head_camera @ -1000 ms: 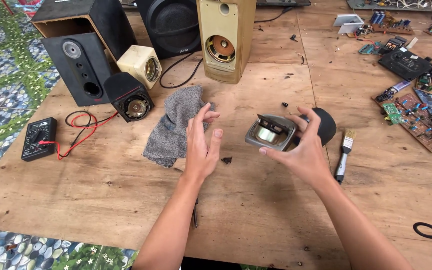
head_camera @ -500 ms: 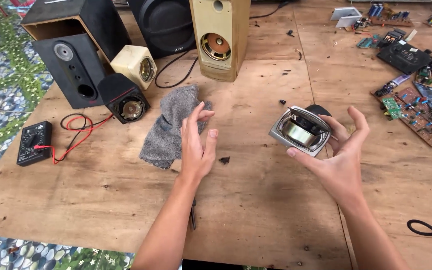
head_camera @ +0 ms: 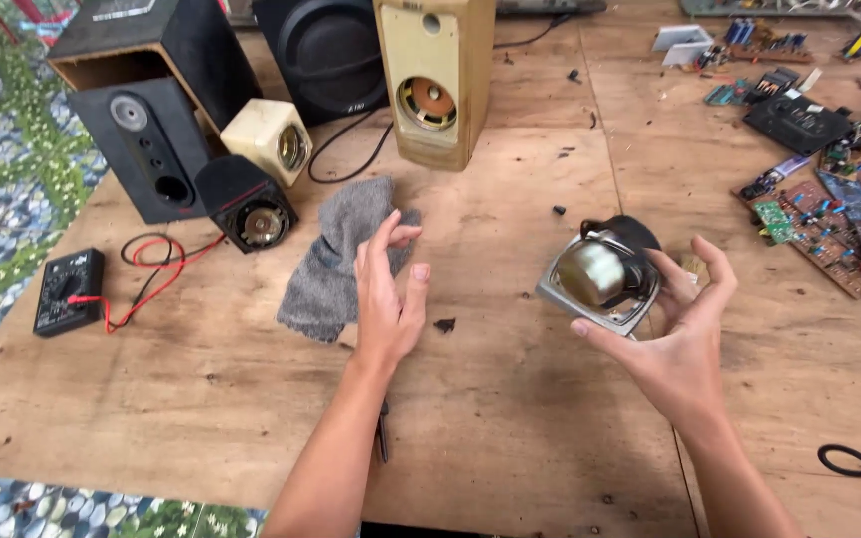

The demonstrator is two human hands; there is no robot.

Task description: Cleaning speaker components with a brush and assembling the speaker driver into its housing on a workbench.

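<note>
A bare speaker driver [head_camera: 602,281] with a grey metal frame and a shiny round back sits tilted in the right hand [head_camera: 672,344], lifted above the right half of the wooden surface [head_camera: 510,418]; the fingers [head_camera: 715,269] curl up around its frame from below and behind, with the thumb along its lower edge. The left hand [head_camera: 388,289] hovers open near the middle of the surface, its fingers loosely spread and slightly bent, holding nothing, just over the edge of a crumpled grey cloth [head_camera: 336,254]. A small dark scrap [head_camera: 444,325] lies on the wood just right of that hand. Toward the far left corner stand several speaker boxes: a black cabinet [head_camera: 146,149], a small black cube speaker [head_camera: 249,204], a cream cube speaker [head_camera: 269,139], a large black speaker [head_camera: 326,55] and a tall tan wooden speaker [head_camera: 435,75]. A black multimeter [head_camera: 69,291] with red and black leads lies near the left edge. Circuit boards [head_camera: 829,214] lie along the right edge.
</note>
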